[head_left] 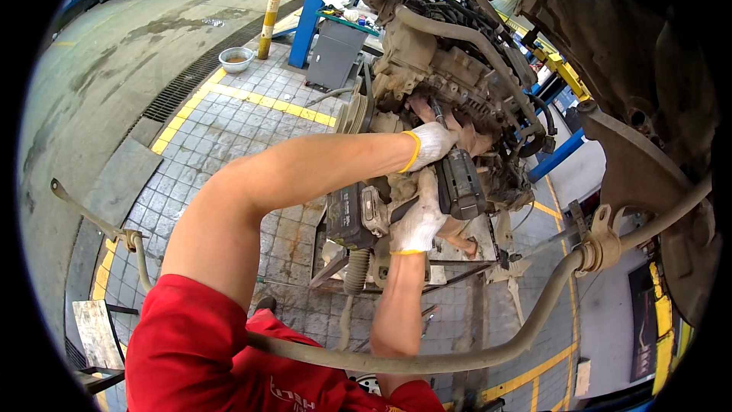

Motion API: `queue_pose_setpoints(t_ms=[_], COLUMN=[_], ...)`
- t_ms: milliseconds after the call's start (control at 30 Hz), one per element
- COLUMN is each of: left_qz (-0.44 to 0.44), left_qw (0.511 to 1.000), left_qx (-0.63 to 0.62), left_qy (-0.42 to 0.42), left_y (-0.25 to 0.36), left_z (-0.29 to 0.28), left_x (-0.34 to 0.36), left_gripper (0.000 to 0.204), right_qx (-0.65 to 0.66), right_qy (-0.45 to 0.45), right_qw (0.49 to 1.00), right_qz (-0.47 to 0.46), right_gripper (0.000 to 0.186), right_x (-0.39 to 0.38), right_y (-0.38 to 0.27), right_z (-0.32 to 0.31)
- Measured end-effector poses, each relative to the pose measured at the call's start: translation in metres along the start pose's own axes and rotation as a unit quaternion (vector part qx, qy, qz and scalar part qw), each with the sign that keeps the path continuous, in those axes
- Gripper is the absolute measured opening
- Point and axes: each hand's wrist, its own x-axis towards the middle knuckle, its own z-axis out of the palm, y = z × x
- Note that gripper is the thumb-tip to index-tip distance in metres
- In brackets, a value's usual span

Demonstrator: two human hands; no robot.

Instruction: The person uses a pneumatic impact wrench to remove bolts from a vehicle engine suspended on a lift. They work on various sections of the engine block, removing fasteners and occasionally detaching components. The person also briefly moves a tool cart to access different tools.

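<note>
A black cordless impact wrench lies sideways in front of a dirty engine. My right hand, in a white glove with a yellow cuff, is closed around its handle. The tool's battery sticks out to the left of that hand. At the wrench's front end, my gloved left hand closes over the nose and the base of a metal extension. This extension points up into the lower part of the engine; its far tip is hard to make out among the parts.
A thick curved bar crosses in front of me, over my forearms. A dusty metal arm hangs at the right. Beyond the engine stand a grey cabinet and a blue post. A bowl sits on the tiled floor.
</note>
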Motion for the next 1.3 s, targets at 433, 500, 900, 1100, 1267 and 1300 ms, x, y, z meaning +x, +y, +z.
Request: queue_pose_setpoints(t_ms=[433, 500, 900, 1100, 1267, 1300], left_qz=[0.073, 0.057, 0.121, 0.055, 0.046, 0.051], left_qw=[0.954, 0.955, 0.965, 0.967, 0.94, 0.925], left_qx=[0.237, 0.248, 0.106, -0.183, -0.291, -0.333], left_qy=[0.17, 0.149, 0.206, 0.168, 0.171, 0.174], left_y=[-0.021, -0.018, -0.028, -0.052, -0.075, -0.087], left_z=[-0.022, -0.038, -0.034, -0.066, -0.086, -0.084], left_x=[0.07, 0.083, 0.055, 0.027, 0.021, 0.022], left_gripper=[0.091, 0.087, 0.066, 0.038, 0.025, 0.021], right_qx=[0.072, 0.001, -0.049, 0.049, 0.098, 0.111], right_qy=[-0.004, 0.0, -0.105, -0.179, -0.242, -0.26], right_qw=[0.997, 0.994, 0.991, 0.983, 0.965, 0.959], right_qz=[-0.036, -0.109, -0.061, 0.012, 0.019, 0.025], right_gripper=[0.045, 0.04, 0.037, 0.019, 0.019, 0.019], right_x=[0.02, 0.005, 0.0, -0.089, -0.087, -0.082], right_y=[0.026, 0.019, 0.078, 0.028, 0.046, 0.05], right_z=[-0.029, -0.015, -0.122, -0.07, -0.082, -0.084])
